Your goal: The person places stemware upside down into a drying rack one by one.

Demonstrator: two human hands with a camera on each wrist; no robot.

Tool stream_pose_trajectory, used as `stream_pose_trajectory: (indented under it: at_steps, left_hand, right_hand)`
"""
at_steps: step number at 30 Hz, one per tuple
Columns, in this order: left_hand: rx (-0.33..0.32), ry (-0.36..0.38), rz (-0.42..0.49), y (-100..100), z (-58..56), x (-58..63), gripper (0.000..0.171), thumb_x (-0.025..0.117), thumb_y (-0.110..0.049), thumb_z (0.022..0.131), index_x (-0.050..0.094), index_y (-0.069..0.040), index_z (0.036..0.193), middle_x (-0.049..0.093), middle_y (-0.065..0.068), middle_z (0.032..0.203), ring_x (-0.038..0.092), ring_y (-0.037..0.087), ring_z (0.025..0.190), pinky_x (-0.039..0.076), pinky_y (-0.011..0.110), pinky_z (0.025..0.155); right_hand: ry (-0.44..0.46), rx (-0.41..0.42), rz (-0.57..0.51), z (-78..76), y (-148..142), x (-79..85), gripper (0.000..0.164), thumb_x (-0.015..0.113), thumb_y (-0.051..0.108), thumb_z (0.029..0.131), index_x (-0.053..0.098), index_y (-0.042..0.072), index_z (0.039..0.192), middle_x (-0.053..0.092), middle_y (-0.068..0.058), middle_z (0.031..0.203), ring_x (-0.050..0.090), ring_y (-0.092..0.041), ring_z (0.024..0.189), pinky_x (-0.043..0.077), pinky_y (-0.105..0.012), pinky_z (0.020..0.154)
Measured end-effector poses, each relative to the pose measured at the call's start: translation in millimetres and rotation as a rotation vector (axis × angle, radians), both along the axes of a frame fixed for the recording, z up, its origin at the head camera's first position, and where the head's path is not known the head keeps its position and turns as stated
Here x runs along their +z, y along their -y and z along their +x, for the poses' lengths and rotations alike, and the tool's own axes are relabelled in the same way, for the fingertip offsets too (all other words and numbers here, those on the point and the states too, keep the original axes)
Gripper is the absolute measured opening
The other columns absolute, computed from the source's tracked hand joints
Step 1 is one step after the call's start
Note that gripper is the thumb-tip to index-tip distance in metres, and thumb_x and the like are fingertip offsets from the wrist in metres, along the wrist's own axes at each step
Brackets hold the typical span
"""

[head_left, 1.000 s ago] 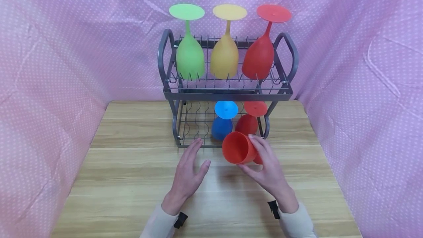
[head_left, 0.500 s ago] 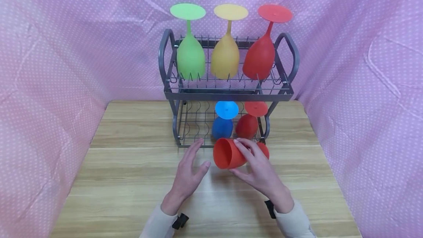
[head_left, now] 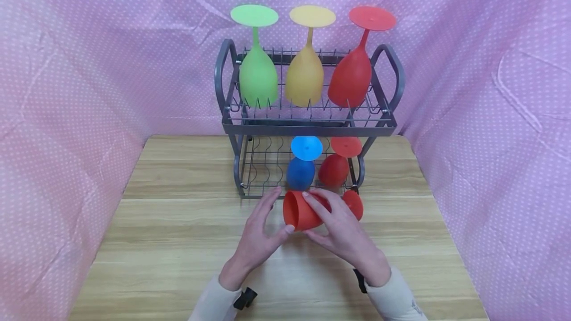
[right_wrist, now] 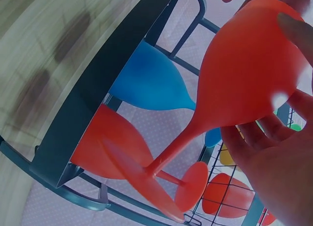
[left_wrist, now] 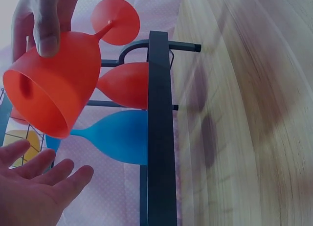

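Note:
My right hand (head_left: pixel 343 229) grips the bowl of a red plastic wine glass (right_wrist: pixel 249 64) between thumb and fingers. The glass lies tilted in the air before the rack, its mouth towards the left and its round foot (head_left: pixel 354 205) to the right. My left hand (head_left: pixel 256 241) is beside the mouth with fingers spread and relaxed; its thumb tip overlaps the rim in the head view. In the left wrist view the left fingers (left_wrist: pixel 54 179) show just below the rim. Behind, a blue wine glass (head_left: pixel 301 173) and another red wine glass (head_left: pixel 333 171) stand upside down on the lower shelf.
A dark two-tier wire dish rack (head_left: pixel 308 130) stands at the back of the wooden table (head_left: pixel 178 241). Its upper shelf bears upside-down green (head_left: pixel 257 78), yellow (head_left: pixel 305 79) and red (head_left: pixel 350 78) wine glasses. Pink dotted cloth (head_left: pixel 89 88) hangs around the table.
My right hand has carried the red wine glass leftward and slightly nearer, turning its mouth towards the left hand. The left hand has shifted slightly right, its thumb now at the rim.

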State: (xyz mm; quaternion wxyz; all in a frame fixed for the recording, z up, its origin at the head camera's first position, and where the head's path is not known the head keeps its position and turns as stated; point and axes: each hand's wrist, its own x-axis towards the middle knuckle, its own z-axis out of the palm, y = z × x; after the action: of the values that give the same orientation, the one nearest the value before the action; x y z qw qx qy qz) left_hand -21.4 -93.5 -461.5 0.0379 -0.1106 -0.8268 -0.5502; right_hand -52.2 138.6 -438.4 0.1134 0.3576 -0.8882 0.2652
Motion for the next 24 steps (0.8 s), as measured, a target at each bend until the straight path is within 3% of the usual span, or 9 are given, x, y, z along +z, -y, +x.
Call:
stream_pose_trajectory:
  at_steps: [5, 12, 24]
  left_hand:
    - [-0.028, 0.004, -0.012, -0.8, -0.1, -0.2, 0.085, 0.079, -0.042, 0.086, 0.041, -0.024, 0.159, 0.04, -0.003, 0.162, 0.041, 0.025, 0.145, 0.053, 0.05, 0.103]
    - [-0.062, 0.019, 0.046, -1.0, -0.7, -2.5, 0.085, 0.083, -0.034, 0.086, 0.041, -0.023, 0.159, 0.041, 0.002, 0.16, 0.043, 0.027, 0.144, 0.056, 0.041, 0.1]
    - [-0.044, 0.006, 0.103, 0.3, -0.2, -6.3, 0.073, 0.083, -0.024, 0.088, 0.05, -0.024, 0.153, 0.047, 0.003, 0.154, 0.047, 0.027, 0.139, 0.058, 0.037, 0.094]
  right_hand:
    - [-0.023, 0.015, 0.037, 0.1, 2.7, -0.5, 0.101, 0.101, 0.028, 0.065, 0.051, 0.016, 0.153, 0.051, -0.011, 0.147, 0.049, -0.029, 0.134, 0.061, -0.045, 0.09]
    - [-0.044, 0.035, 0.051, 0.9, 5.6, -0.6, 0.103, 0.102, 0.029, 0.063, 0.052, 0.016, 0.152, 0.051, -0.011, 0.146, 0.049, -0.029, 0.134, 0.06, -0.046, 0.092]
    - [-0.073, 0.035, 0.048, 3.2, 6.9, -3.4, 0.1, 0.101, 0.03, 0.064, 0.054, 0.014, 0.151, 0.052, -0.012, 0.149, 0.05, -0.031, 0.136, 0.059, -0.05, 0.094]
